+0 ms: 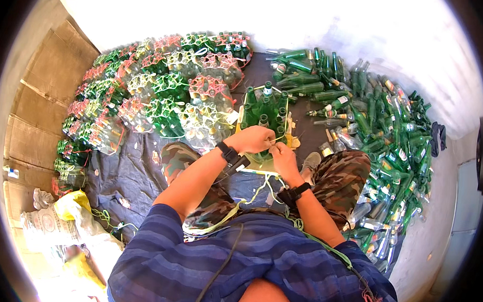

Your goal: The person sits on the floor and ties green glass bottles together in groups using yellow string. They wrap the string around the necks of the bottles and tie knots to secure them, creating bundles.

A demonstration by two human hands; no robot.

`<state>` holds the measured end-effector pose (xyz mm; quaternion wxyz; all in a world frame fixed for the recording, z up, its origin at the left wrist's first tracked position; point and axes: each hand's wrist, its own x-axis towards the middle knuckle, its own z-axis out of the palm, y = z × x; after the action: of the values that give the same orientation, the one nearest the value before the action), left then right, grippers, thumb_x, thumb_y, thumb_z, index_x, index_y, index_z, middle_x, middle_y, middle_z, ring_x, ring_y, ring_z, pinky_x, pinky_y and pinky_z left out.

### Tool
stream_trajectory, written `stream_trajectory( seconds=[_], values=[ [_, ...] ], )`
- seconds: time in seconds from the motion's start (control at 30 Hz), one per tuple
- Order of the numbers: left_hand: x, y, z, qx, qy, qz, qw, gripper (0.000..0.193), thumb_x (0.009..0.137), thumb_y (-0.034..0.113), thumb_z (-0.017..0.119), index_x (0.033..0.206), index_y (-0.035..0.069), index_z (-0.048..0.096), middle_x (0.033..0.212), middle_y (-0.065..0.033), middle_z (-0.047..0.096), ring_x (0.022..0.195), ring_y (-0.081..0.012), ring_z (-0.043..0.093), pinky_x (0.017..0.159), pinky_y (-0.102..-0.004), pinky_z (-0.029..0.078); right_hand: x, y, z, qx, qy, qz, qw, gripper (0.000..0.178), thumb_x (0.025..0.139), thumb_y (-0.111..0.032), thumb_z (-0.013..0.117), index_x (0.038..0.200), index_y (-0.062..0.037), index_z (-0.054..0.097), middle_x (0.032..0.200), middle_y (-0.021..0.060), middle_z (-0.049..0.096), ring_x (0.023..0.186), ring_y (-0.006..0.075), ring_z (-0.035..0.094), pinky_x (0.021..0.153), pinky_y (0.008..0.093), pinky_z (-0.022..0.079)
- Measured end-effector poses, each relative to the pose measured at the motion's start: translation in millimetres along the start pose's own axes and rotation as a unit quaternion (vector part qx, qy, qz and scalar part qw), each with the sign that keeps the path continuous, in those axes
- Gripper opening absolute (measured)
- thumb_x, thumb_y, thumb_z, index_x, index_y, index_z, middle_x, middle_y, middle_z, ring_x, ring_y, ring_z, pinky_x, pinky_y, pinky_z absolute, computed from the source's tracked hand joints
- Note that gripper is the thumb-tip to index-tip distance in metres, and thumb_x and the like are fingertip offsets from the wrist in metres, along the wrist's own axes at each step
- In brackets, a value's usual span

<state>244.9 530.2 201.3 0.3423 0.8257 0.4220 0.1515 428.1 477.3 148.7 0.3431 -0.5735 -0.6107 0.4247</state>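
Observation:
Between my knees stands a cluster of green glass bottles (266, 106), upright on a yellowish base. My left hand (254, 139) and my right hand (285, 162) meet at the near side of this cluster. Both are closed, fingertips pinching a thin pale yellow-green plastic cord (277, 138) that reaches toward the bottles. More yellow-green cord (261, 191) hangs below my hands and runs down to my lap. The bottles just behind my fingers are partly hidden, and whether the cord is knotted I cannot make out.
Bundles of bottles (169, 84) tied with red, yellow and green cord stand in rows at far left. Loose bottles (391, 135) lie heaped along the right wall. A dark sheet (124, 171) covers the floor. White and yellow sacks (53, 224) lie at lower left beside cardboard (32, 127).

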Motion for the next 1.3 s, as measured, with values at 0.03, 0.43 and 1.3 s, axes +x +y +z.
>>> stream_trajectory(
  seconds=[0.03,0.43,1.3],
  values=[
    [0,1,-2,-0.005,-0.001,-0.003,1.0,0.017,0.092,0.016,0.06,0.098,0.002,0.069,0.088,-0.0186,0.07,0.084,-0.0391,0.067,0.075,-0.0457,0.053,1,-1,1,0.0,0.002,0.004,1.0,0.028,0.098,-0.025,0.057,0.093,0.0001,0.067,0.078,0.0202,0.066,0.074,0.0361,0.067,0.069,0.043,0.05],
    [4,-9,8,0.009,0.01,-0.026,1.0,0.017,0.089,0.014,0.061,0.094,0.002,0.071,0.085,-0.0187,0.07,0.083,-0.0387,0.068,0.076,-0.0458,0.053,8,6,11,-0.009,0.017,0.017,1.0,0.031,0.098,-0.028,0.059,0.086,0.0007,0.063,0.075,0.0226,0.063,0.07,0.0399,0.064,0.064,0.0461,0.047],
    [-5,7,-11,0.301,0.058,0.041,0.951,0.023,0.085,0.032,0.068,0.09,0.009,0.066,0.08,-0.0101,0.064,0.075,-0.0333,0.07,0.065,-0.0463,0.055,9,9,1,0.009,0.012,0.018,1.0,0.032,0.1,-0.029,0.061,0.091,0.001,0.066,0.076,0.0168,0.064,0.071,0.0298,0.065,0.067,0.0409,0.048]
  ],
)
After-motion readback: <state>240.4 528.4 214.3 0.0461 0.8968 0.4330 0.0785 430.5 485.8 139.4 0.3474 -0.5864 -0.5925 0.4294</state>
